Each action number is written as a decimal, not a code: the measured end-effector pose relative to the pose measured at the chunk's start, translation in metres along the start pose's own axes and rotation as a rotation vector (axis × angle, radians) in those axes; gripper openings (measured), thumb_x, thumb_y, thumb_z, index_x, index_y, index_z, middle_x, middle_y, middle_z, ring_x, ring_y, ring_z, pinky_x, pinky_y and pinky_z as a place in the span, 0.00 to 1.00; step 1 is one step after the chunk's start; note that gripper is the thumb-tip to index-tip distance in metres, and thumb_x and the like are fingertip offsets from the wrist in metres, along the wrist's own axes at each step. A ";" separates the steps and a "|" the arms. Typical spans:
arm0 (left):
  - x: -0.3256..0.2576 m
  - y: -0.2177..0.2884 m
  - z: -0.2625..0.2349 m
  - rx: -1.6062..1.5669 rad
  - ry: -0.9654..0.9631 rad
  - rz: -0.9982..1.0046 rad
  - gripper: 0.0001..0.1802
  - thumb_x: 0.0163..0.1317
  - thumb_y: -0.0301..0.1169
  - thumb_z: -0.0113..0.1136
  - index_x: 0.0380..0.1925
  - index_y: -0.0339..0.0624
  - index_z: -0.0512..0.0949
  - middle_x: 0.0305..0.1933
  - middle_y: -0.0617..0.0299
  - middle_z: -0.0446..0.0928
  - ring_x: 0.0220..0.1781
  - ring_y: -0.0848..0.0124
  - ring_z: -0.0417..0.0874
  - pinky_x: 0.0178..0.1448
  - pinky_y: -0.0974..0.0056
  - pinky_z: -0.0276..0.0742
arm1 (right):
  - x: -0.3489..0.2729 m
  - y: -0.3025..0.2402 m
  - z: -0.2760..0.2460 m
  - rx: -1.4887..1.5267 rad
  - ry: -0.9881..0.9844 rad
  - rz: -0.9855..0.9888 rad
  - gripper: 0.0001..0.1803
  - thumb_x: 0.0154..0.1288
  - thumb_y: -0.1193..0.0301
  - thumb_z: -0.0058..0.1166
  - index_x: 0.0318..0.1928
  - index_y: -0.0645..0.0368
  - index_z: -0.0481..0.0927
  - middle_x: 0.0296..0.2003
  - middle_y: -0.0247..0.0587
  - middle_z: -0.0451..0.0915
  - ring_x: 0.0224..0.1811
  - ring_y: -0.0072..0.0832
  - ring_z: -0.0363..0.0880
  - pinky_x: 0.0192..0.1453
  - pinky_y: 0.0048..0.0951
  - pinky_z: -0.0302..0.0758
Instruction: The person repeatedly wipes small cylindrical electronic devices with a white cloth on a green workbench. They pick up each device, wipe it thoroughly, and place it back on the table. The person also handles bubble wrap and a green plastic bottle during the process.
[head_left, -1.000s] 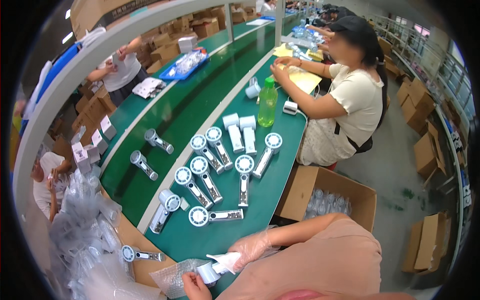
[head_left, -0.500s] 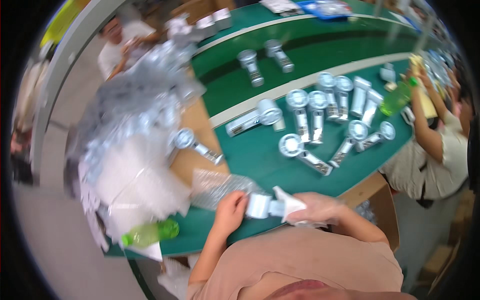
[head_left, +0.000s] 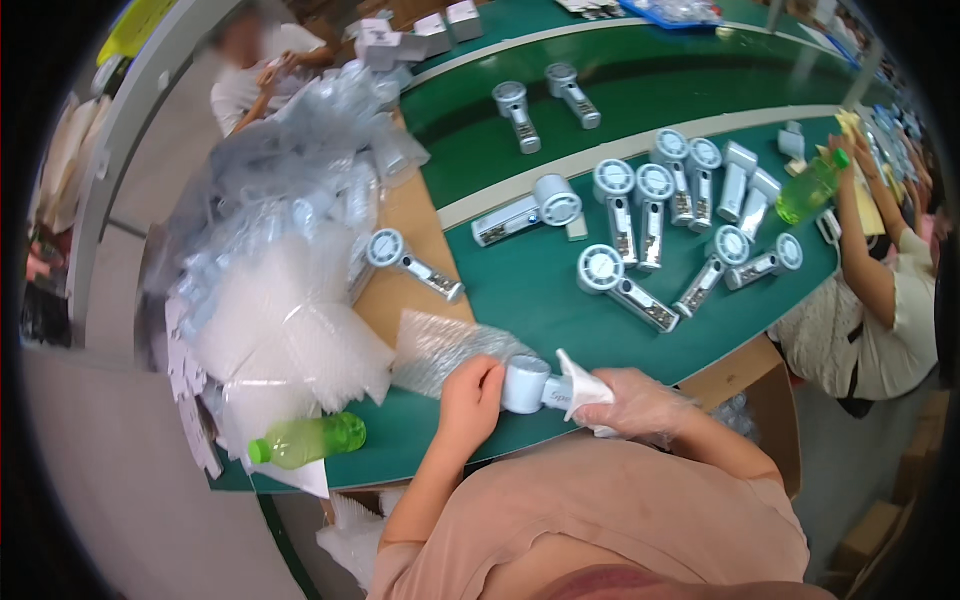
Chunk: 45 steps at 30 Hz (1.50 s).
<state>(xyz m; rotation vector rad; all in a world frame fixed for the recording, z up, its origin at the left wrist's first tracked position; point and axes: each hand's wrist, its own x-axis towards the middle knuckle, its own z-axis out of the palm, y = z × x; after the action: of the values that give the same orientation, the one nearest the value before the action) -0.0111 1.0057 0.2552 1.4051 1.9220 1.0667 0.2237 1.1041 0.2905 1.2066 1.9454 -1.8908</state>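
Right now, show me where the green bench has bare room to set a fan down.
Free: green mat between the bubble-wrap sheet and the nearest loose fan; also the upper belt right of two fans. Crowded: the fan cluster, and the plastic bag heap beside the left hand.

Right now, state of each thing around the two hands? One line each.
left hand: bare, gripping the round head of the handheld fan
right hand: in a clear glove, holding the fan's handle with a white cloth
handheld fan: white, held at the table edge
bubble wrap sheet: lying flat on the table
green bottle: capped, lying on its side
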 end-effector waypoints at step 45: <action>0.006 -0.036 0.045 -0.299 -0.009 0.144 0.10 0.70 0.25 0.53 0.46 0.33 0.80 0.39 0.57 0.83 0.37 0.72 0.82 0.43 0.65 0.78 | 0.059 0.035 0.062 1.072 -0.102 -0.339 0.21 0.78 0.57 0.50 0.60 0.59 0.74 0.47 0.35 0.79 0.46 0.25 0.79 0.50 0.30 0.80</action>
<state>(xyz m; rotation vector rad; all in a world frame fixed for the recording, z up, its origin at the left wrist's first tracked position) 0.0034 1.0188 0.2002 1.3879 1.5932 1.3499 0.1823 1.0684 0.2163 0.9083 1.0515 -3.2682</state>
